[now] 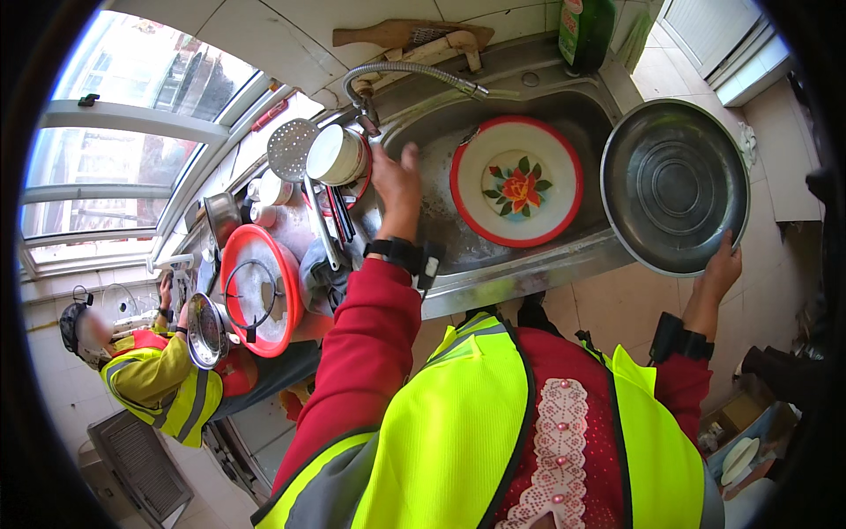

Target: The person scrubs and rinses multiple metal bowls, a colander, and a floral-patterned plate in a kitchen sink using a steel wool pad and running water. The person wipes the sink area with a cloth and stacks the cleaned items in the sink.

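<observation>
My right hand (719,268) grips the rim of a large round grey metal pan (671,188), holding it tilted past the sink's right end. Thumb and fingers apart, my left hand (398,185) is raised by the sink's left rim, just below the faucet lever (368,125); whether a fingertip touches the lever cannot be made out. Inside the stainless steel sink (436,244) sits a red-rimmed enamel basin (469,205) with a painted flower. A flexible metal faucet spout (410,67) arches over the sink's back.
Left of the sink are a perforated skimmer (291,149), white enamel mugs (334,155) and a red plastic basin (291,284). A green bottle (585,33) stands at the back corner. Further left, a co-worker (152,370) in a yellow vest is near a metal colander (205,330).
</observation>
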The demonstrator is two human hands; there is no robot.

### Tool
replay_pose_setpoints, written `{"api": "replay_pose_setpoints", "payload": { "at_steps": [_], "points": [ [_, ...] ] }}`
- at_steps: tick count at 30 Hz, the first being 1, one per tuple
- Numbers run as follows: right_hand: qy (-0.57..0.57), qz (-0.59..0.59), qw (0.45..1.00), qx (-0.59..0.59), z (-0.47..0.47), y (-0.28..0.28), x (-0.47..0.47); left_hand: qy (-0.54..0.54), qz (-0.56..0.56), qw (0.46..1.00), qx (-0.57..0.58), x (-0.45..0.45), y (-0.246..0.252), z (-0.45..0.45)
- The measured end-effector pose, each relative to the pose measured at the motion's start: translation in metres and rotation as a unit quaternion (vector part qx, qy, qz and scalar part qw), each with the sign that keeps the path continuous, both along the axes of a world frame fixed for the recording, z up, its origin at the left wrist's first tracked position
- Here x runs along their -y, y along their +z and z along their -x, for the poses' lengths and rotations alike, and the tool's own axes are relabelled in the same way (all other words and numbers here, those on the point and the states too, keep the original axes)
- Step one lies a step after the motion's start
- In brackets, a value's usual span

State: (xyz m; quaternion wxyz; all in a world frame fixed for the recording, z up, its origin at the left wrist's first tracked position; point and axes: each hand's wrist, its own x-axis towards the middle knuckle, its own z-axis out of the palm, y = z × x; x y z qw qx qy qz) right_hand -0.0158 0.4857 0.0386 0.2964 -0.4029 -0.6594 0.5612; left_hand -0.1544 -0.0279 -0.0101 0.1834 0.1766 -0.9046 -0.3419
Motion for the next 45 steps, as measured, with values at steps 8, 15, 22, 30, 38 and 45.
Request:
{"api": "replay_pose_setpoints", "payload": {
  "at_steps": [8, 15, 22, 30, 38, 45],
  "points": [
    [0.035, 0.018, 0.998, -0.056, 0.004, 0.001, 0.008, 0.085, 0.127, 0.988, -0.008, 0.027, 0.046, 0.062],
    [0.012, 0.002, 1.0, -0.024, -0.001, -0.003, 0.001, 0.081, -0.067, 0.994, -0.01, 0.03, 0.047, 0.058],
    [0.003, 0.007, 1.0, -0.023, 0.0, -0.003, 0.002, 0.054, -0.264, 0.962, -0.055, 0.03, 0.042, 0.058],
    [0.001, 0.014, 1.0, -0.011, 0.002, 0.002, 0.007, 0.046, -0.305, 0.949, -0.068, 0.03, 0.041, 0.056],
    [0.007, 0.004, 1.0, -0.018, 0.004, 0.009, 0.012, 0.045, -0.37, 0.924, -0.086, 0.034, 0.036, 0.06],
    [-0.002, 0.009, 1.0, -0.015, 0.001, 0.01, 0.009, 0.002, -0.29, 0.956, 0.033, 0.046, -0.019, 0.04]
  ]
}}
